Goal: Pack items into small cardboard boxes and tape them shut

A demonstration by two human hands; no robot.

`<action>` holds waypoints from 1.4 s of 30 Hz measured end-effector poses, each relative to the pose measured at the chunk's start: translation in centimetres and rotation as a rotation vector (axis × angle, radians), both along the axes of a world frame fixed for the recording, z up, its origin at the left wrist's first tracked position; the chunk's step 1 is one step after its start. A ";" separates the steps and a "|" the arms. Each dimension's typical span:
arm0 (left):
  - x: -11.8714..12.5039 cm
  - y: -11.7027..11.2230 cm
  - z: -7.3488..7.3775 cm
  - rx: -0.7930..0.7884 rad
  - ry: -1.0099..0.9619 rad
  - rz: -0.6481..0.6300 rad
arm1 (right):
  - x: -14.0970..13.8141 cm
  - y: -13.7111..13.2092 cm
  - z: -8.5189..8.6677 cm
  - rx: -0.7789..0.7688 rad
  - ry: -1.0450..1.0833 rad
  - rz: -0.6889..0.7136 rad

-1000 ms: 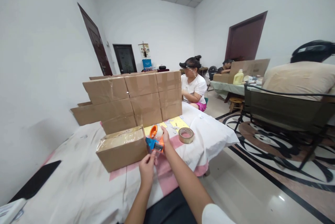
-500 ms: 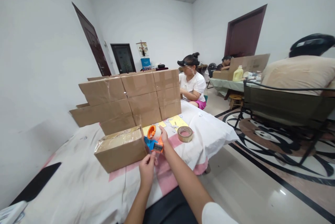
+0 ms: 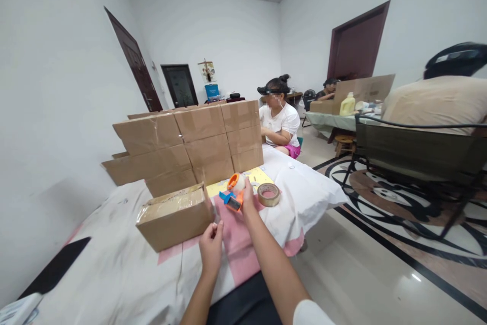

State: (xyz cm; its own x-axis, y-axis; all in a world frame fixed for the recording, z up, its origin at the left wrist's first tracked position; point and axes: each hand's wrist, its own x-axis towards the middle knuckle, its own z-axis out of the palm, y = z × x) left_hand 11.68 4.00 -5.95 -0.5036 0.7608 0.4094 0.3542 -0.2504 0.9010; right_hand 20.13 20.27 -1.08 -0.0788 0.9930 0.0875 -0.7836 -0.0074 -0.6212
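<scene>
Right of the cardboard box (image 3: 175,219), the right hand (image 3: 248,196) holds the tape dispenser (image 3: 233,204), maybe keeping fingers off its blue end for safety. The left hand (image 3: 210,245), beside the box, is pinched; whether on anything, nobody can tell.

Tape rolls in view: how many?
2: a mounted roll in the dispenser, in the right hand; a loose roll flat on the cloth, right of that hand. The boxes may hide more.

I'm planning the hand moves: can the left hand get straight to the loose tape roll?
Probably not directly: the right forearm crosses between the left hand and the tape roll, and the right hand holds the tape dispenser there.
</scene>
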 end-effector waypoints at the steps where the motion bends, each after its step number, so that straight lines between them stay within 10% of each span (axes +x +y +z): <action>1: 0.1 -0.1 0.1 0.003 -0.002 -0.006 | 0.0 0.3 -0.1 -0.007 -0.061 -0.059; 14: -0.5 0.0 -0.2 0.039 -0.082 -0.116 | 0.9 -0.5 -0.7 0.035 -0.706 -0.486; 25: -0.1 -0.8 0.8 0.093 -0.140 -0.247 | 3.4 -10.1 -0.4 0.569 -0.854 0.074; 42: 0.5 -1.5 3.0 0.034 -0.207 -0.091 | 2.1 -11.1 1.7 0.898 -1.124 -0.259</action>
State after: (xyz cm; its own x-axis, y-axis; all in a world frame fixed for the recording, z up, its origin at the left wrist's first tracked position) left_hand 12.17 2.53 -2.92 -0.5093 0.7943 0.3312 0.1374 -0.3049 0.9424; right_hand 22.21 9.15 0.67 -0.3536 0.6355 0.6864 0.1880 0.7671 -0.6134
